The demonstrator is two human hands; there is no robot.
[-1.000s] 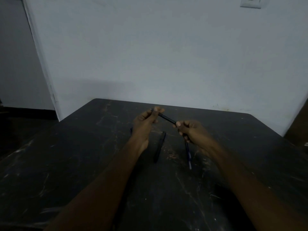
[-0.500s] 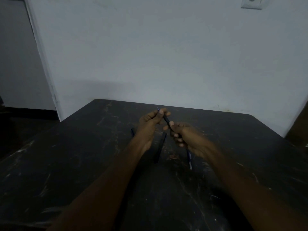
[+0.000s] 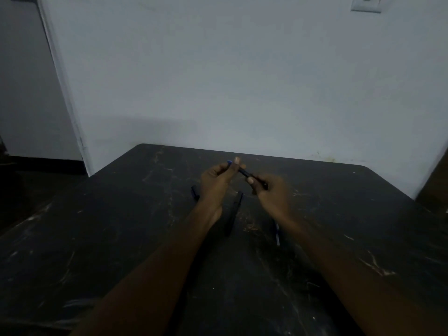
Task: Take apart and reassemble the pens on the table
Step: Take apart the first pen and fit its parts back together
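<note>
Has slid the right hand (image 3: pixel 269 192) a little back along the pen (image 3: pixel 246 174) since half a second ago, baring more dark barrel between the two hands; has kept the left hand (image 3: pixel 215 183) about where it was. Holds that pen in the air, slanted, blue tip (image 3: pixel 229 162) highest and farthest, just beyond and above the far end of the black pen body (image 3: pixel 234 214) lying on the table (image 3: pixel 121 226). Pinches the tip end between left thumb and fingertips, the other left fingers curled under. Grips the lower end with the right hand, fingers curled round it; blurred there, so cannot tell the finer hold. Has three pieces lying on the dark, scratched table: the black pen body between the forearms, a short dark piece (image 3: pixel 195 193) just left of it, half hidden by the left wrist, and a thin blue pen part (image 3: pixel 277 232) right of it, far end under the right wrist. Faces a pale wall (image 3: pixel 242 81) beyond the black pen body, with a light switch (image 3: pixel 366 4) high to the right.
</note>
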